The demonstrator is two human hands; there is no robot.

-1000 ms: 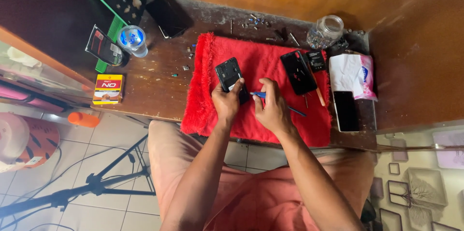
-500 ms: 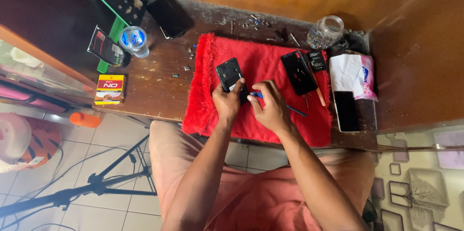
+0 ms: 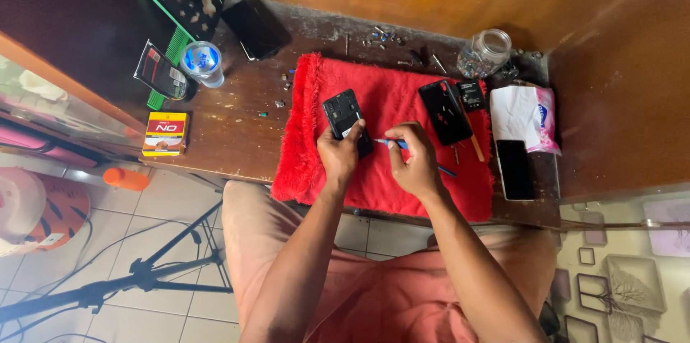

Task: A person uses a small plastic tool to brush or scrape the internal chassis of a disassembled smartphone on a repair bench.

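Seen from above, a seated person in salmon-coloured clothes leans over a small wooden desk [image 3: 237, 138], both forearms reaching forward onto a shaggy red mat [image 3: 392, 109]. The left hand [image 3: 339, 155] curls around the lower end of an opened black phone [image 3: 345, 119] lying back-up on the mat, thumb and fingers pinching it steady. The right hand [image 3: 415, 160] is closed in a pen grip on a thin blue-handled tool [image 3: 392, 144], its tip aimed left toward the phone's lower edge, just beside the left thumb. This looks like the loosening stage of a phone teardown — the next move would call for a fine, steady tip placement while the left hand keeps the body from sliding. Farther off lie a second black phone panel [image 3: 444, 111], a dark-screened phone [image 3: 515, 168], a tissue pack [image 3: 523, 114], a glass jar [image 3: 484, 52] and scattered small screws. Against the frame half a second back, the hands have barely shifted — the tool stays at the same spot.
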